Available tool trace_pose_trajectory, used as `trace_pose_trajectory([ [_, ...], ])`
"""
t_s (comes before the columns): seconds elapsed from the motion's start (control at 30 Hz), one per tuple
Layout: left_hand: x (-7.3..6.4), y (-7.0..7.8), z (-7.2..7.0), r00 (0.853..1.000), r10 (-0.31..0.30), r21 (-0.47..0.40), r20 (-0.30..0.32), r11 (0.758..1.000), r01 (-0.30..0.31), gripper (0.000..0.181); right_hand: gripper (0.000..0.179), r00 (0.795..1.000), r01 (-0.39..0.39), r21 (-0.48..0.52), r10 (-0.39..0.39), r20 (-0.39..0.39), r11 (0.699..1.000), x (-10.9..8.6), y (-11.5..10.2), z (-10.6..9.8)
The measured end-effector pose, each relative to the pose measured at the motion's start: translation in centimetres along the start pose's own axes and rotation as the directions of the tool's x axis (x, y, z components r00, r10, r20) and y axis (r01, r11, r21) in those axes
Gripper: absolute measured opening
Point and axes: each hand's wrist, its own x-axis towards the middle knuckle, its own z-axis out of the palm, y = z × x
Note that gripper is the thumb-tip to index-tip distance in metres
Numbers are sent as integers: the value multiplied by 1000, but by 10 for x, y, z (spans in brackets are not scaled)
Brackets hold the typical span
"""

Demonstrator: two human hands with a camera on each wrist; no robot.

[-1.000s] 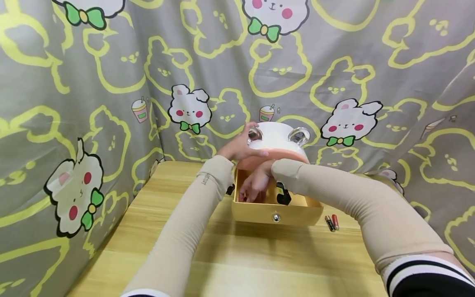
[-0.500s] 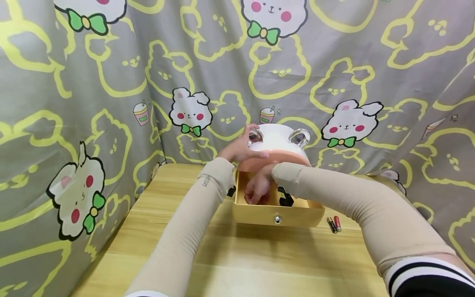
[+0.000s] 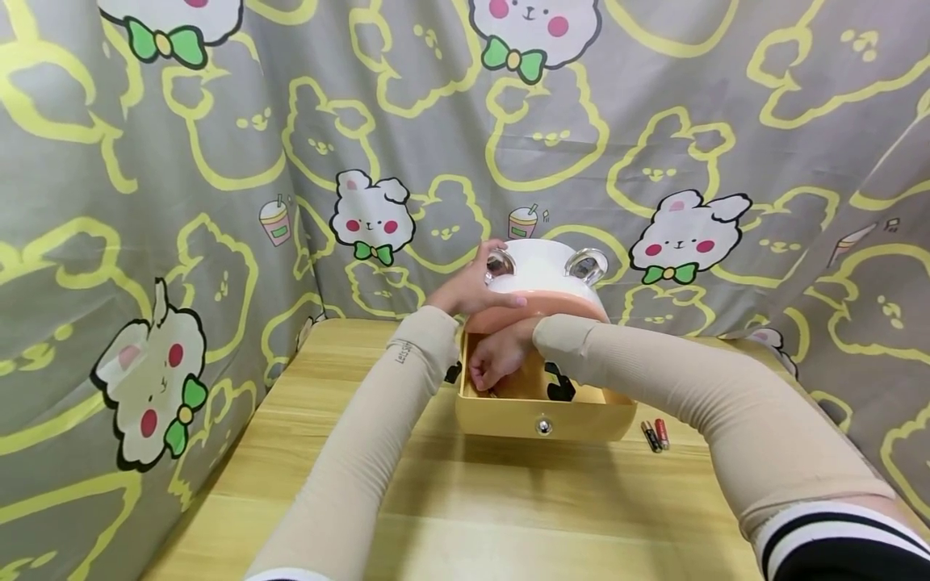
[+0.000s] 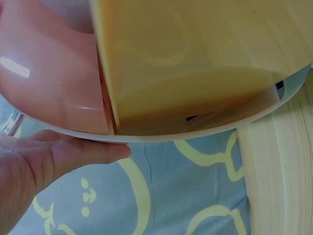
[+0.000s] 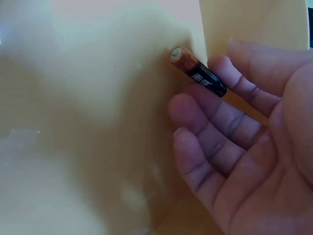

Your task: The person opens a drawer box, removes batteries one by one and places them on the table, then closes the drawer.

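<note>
In the head view, a white-and-orange animal-shaped storage box [image 3: 541, 270] with silvery ears has its yellow drawer [image 3: 501, 415] pulled out toward me. My left hand [image 3: 475, 286] grips the box's upper left by an ear, thumb along the orange front. In the left wrist view the thumb lies straight along the pale rim. My right hand [image 3: 501, 355] reaches into the drawer's left part, fingers curled. The right wrist view shows an orange-and-black battery [image 5: 198, 71] pinched at its black end between the fingertips, near the drawer wall.
Two batteries [image 3: 655, 435], one dark and one red, lie on the wooden table [image 3: 552, 516] right of the drawer. A black shape [image 3: 559, 383] shows inside the drawer's right part. Patterned grey curtain [image 3: 436, 121] hangs behind and at both sides.
My right hand has drawn its fingers in and shifted slightly left and up inside the drawer. The left hand stays on the box.
</note>
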Motion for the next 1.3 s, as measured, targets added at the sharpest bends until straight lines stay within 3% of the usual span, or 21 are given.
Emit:
trace_pose_trajectory([
  [0.33, 2, 5, 7, 1000, 15, 14, -2, 1000, -15, 104, 19, 998, -57, -27, 58, 36, 998, -18, -5, -1],
  [0.57, 0, 5, 4, 1000, -2, 20, -13, 1000, 2, 104, 20, 991, -116, -45, 118, 55, 992, -31, -18, -9],
  [0.93, -5, 0, 9, 1000, -30, -30, -4, 999, 30, 104, 17, 992, -87, -105, 77, -101, 991, -55, -25, -2],
  [1.3, -2, 6, 3, 1000, -26, -37, 2, 999, 26, 103, 22, 954, -46, -105, 12, -300, 993, -82, -13, 7],
])
